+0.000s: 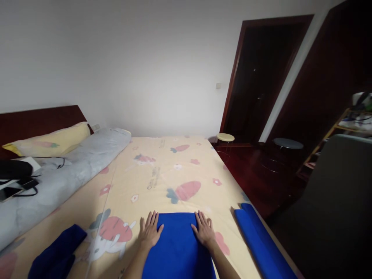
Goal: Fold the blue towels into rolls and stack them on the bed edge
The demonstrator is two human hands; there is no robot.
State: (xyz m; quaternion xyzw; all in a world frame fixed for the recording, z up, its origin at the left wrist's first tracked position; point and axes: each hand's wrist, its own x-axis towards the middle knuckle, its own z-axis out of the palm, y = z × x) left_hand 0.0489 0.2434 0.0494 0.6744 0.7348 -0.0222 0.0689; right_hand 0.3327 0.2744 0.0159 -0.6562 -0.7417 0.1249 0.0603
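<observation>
A blue cloth (177, 248) lies flat on the patterned bed sheet (162, 174) at the bottom centre, its far edge straight and its near part cut off by the frame. My left hand (151, 230) rests on the cloth's far left corner, fingers stretched forward. On the far right corner lies my right hand (204, 229), palm down with fingers spread. Another blue cloth (258, 240), folded long and narrow, is at the bed's right edge. A crumpled dark blue cloth (59, 252) sits at the lower left.
A grey quilt (81, 170) and a yellow pillow (52, 139) lie along the left, with a black bag (14, 169) and cables on the quilt. Beyond the bed's right side stand a yellow stool (225, 137), a dark stool (288, 143) and a shelf (348, 126).
</observation>
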